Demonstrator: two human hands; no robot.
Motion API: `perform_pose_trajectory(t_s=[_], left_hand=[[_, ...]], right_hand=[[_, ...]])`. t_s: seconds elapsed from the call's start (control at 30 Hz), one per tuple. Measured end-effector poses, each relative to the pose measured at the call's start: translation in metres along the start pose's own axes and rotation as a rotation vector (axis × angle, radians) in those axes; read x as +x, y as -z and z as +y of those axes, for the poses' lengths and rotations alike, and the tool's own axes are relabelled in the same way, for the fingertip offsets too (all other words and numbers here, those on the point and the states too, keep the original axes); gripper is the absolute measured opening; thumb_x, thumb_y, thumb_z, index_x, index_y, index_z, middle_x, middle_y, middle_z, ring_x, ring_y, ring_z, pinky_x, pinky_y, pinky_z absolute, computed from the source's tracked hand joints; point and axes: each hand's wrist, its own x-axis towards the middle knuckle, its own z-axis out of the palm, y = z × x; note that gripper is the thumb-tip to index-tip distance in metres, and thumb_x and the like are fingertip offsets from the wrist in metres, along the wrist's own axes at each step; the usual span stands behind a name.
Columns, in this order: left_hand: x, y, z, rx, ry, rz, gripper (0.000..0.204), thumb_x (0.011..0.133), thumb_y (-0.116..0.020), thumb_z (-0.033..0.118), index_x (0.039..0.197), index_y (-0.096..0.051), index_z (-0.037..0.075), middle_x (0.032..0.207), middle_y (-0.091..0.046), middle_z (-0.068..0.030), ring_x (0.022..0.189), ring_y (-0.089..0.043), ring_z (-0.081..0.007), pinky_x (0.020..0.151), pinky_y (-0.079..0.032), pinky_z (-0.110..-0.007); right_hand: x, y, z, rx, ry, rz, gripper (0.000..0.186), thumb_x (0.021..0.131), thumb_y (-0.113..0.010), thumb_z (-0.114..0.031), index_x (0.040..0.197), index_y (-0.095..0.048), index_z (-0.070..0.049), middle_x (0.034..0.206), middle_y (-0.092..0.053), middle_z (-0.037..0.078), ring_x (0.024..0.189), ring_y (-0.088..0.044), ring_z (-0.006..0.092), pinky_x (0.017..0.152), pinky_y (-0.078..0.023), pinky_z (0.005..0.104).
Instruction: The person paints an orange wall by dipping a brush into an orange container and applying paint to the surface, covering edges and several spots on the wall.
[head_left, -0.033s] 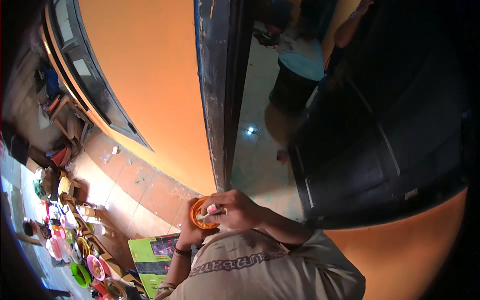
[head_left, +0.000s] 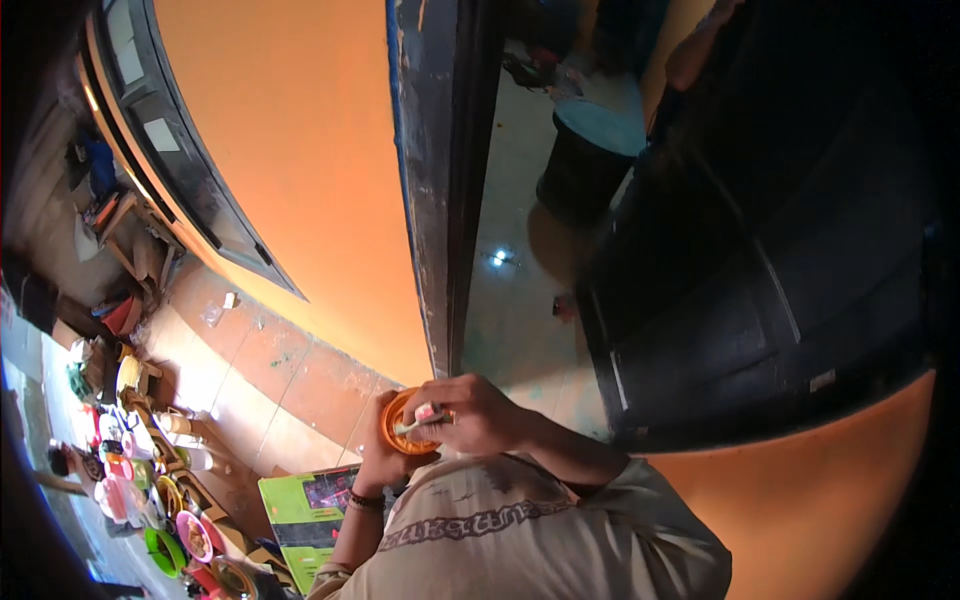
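Note:
A round orange container (head_left: 389, 436) is held at chest height in my left hand (head_left: 376, 464), whose fingers wrap round its outside. Over the container's mouth, my right hand (head_left: 484, 416) grips a short tool (head_left: 428, 411) with a pale tip and a red-and-white part. The tip dips within the rim; whether it is a brush or a spoon I cannot tell. My right fingers hide part of the tool and of the opening, so the contents hardly show. A dark bracelet (head_left: 366, 499) circles my left wrist.
In front stand an orange wall (head_left: 290, 150) and a worn dark door frame (head_left: 430, 200). The doorway opens onto a tiled room with a dark drum (head_left: 578, 180). A dark door (head_left: 720, 300) is at right. Green box (head_left: 290, 500) and colourful bowls (head_left: 165, 550) lie lower left.
My right hand and the tool have shifted very slightly over the container. The view has moved a little; both hands keep their hold.

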Motion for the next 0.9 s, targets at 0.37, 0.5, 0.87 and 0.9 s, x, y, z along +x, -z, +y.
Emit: perform_pose_trajectory(t_s=[0.37,0.5,0.87,0.9], left_hand=[[-0.049,0.022,0.016,-0.062,0.009,0.027,0.094,0.055,-0.088,0.002,0.129,-0.03,0.002,0.121,-0.052,-0.0124,0.112,-0.054,-0.022,0.096,-0.046,-0.036],[-0.065,0.023,0.011,0.007,-0.018,0.022,0.094,0.054,-0.09,0.005,0.128,-0.031,0.002,0.12,-0.053,-0.0119,0.111,-0.054,-0.0213,0.095,-0.046,-0.035],[-0.086,0.021,0.024,-0.021,0.022,0.02,0.092,0.054,-0.09,0.007,0.125,-0.032,0.002,0.116,-0.055,-0.0117,0.108,-0.056,-0.0201,0.094,-0.046,-0.034],[-0.087,0.021,0.025,-0.02,0.015,0.021,0.092,0.054,-0.09,0.006,0.125,-0.032,0.002,0.116,-0.055,-0.0117,0.108,-0.056,-0.0201,0.094,-0.046,-0.034]], right_hand=[[-0.005,-0.045,-0.032,0.038,0.01,0.029,0.021,0.075,-0.074,-0.006,0.093,-0.063,-0.005,0.087,-0.066,0.013,0.077,-0.066,0.0294,0.067,-0.052,0.0352],[-0.012,-0.057,-0.046,0.057,-0.042,-0.005,0.021,0.076,-0.075,-0.007,0.093,-0.063,-0.005,0.087,-0.066,0.013,0.078,-0.066,0.0307,0.068,-0.052,0.0355],[-0.025,-0.071,-0.061,0.035,-0.018,0.021,0.022,0.075,-0.075,-0.007,0.092,-0.063,-0.004,0.086,-0.066,0.014,0.076,-0.066,0.0307,0.066,-0.052,0.0348],[-0.026,-0.072,-0.062,0.04,-0.007,0.032,0.022,0.075,-0.075,-0.007,0.092,-0.063,-0.004,0.086,-0.066,0.014,0.076,-0.066,0.0304,0.066,-0.052,0.0345]])
